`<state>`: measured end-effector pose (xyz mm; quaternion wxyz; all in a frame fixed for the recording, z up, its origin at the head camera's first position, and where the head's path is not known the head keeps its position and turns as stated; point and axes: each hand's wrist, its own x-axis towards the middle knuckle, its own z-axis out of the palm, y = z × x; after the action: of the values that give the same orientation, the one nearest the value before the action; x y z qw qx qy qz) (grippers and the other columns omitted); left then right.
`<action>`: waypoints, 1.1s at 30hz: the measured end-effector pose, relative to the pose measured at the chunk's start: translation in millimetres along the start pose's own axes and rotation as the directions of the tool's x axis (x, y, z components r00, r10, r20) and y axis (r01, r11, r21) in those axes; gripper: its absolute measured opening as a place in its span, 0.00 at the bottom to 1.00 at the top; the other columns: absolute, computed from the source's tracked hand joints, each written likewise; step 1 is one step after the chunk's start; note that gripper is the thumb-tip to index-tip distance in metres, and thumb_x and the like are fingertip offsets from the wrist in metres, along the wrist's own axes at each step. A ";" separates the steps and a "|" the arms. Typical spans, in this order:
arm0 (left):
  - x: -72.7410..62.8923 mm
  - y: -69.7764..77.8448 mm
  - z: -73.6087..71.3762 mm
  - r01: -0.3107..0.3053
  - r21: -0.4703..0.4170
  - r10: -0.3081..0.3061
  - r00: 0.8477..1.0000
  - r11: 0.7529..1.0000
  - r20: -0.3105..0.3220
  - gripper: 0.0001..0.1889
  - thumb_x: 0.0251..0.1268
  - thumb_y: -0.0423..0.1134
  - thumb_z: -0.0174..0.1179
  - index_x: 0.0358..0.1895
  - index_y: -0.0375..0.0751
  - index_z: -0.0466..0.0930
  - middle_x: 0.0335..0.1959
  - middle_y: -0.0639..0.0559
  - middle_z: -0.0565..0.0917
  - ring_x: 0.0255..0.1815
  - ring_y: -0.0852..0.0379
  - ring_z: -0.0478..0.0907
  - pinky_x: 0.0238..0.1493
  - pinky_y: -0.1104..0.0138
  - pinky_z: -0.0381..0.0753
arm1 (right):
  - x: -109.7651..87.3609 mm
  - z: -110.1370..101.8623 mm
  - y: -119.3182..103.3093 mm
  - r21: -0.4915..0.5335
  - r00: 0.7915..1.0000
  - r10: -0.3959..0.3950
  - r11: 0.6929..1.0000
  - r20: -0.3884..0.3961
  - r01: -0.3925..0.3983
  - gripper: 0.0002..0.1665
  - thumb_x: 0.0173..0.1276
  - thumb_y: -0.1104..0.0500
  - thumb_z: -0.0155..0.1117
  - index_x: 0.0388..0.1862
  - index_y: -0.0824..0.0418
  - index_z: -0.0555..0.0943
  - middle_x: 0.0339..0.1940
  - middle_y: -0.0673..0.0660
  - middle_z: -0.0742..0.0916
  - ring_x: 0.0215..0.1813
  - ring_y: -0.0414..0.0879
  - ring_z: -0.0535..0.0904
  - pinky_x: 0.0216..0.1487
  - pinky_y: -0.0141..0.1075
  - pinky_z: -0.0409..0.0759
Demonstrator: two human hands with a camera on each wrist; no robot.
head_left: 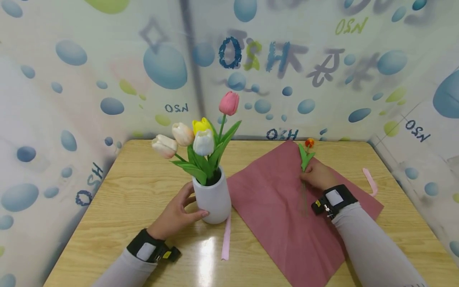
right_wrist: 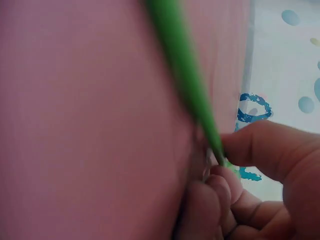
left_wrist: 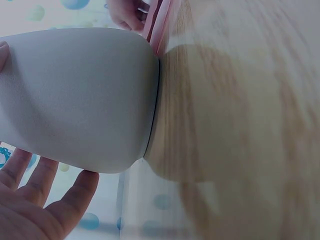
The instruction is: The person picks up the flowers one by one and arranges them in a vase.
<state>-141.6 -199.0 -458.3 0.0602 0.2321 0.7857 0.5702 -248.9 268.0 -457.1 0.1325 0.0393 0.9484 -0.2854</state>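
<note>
A white vase (head_left: 212,199) stands upright on the table, filled with pink, yellow, white and cream tulips (head_left: 203,142). My left hand (head_left: 178,213) grips it from the left, thumb across the front and fingers on the far side. The left wrist view shows the fingertips (left_wrist: 85,182) touching the smooth vase wall (left_wrist: 85,100). My right hand (head_left: 319,176) pinches the green stem (right_wrist: 192,85) of a small orange flower (head_left: 309,143) between thumb and fingers. That flower lies over a dusty-pink wrapping sheet (head_left: 272,199), its head toward the back.
One pink ribbon (head_left: 226,239) lies beside the vase's base and another pink ribbon (head_left: 370,181) lies right of the sheet. The wooden table (head_left: 125,199) ends at a patterned curtain (head_left: 251,87) behind and on both sides.
</note>
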 end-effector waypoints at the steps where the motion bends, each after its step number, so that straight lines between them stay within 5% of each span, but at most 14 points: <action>1: 0.1 0.0 0.0 0.000 -0.002 0.000 1.000 1.000 0.001 0.46 0.63 0.37 0.74 0.80 0.65 0.58 0.79 0.53 0.67 0.77 0.51 0.67 0.72 0.40 0.71 | -0.3 -0.8 0.1 0.012 1.000 0.008 1.000 0.004 -0.008 0.22 0.71 0.52 0.65 0.16 0.57 0.78 0.12 0.46 0.76 0.19 0.42 0.75 0.23 0.34 0.72; 16: -0.2 -1.3 -0.2 0.002 0.007 -0.002 1.000 1.000 0.001 0.45 0.64 0.37 0.74 0.79 0.65 0.58 0.78 0.54 0.67 0.77 0.49 0.67 0.72 0.39 0.71 | -3.5 -12.4 4.7 0.168 0.995 0.072 0.982 0.073 -0.084 0.14 0.74 0.57 0.67 0.29 0.62 0.79 0.25 0.52 0.82 0.26 0.40 0.84 0.31 0.33 0.85; 23: -0.3 -1.2 0.5 0.004 0.002 -0.004 1.000 1.000 0.003 0.45 0.64 0.37 0.74 0.79 0.65 0.58 0.79 0.54 0.66 0.77 0.46 0.66 0.72 0.39 0.71 | -3.6 -11.6 12.3 0.284 0.992 0.078 0.953 0.102 -0.105 0.14 0.76 0.57 0.65 0.47 0.69 0.79 0.35 0.56 0.84 0.29 0.39 0.84 0.34 0.34 0.88; 28: -0.5 -0.5 0.6 0.008 0.000 -0.008 1.000 1.000 0.003 0.45 0.64 0.37 0.74 0.80 0.65 0.58 0.79 0.54 0.66 0.78 0.46 0.66 0.72 0.39 0.71 | -8.5 -14.4 16.1 0.403 0.991 0.040 0.911 0.128 -0.089 0.23 0.77 0.52 0.65 0.56 0.70 0.78 0.40 0.56 0.86 0.37 0.41 0.86 0.41 0.35 0.89; 33: -0.4 0.4 0.3 0.007 0.006 -0.007 1.000 1.000 -0.001 0.45 0.64 0.38 0.74 0.80 0.65 0.58 0.79 0.54 0.66 0.77 0.45 0.66 0.72 0.40 0.71 | -10.5 -16.5 12.1 0.594 0.990 -0.047 0.803 0.135 -0.043 0.25 0.77 0.49 0.66 0.60 0.67 0.76 0.42 0.49 0.85 0.43 0.40 0.84 0.46 0.35 0.88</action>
<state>-141.1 -198.8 -458.0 0.0613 0.2294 0.7883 0.5677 -240.7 287.3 -447.4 0.1806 0.0573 0.7992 -0.5705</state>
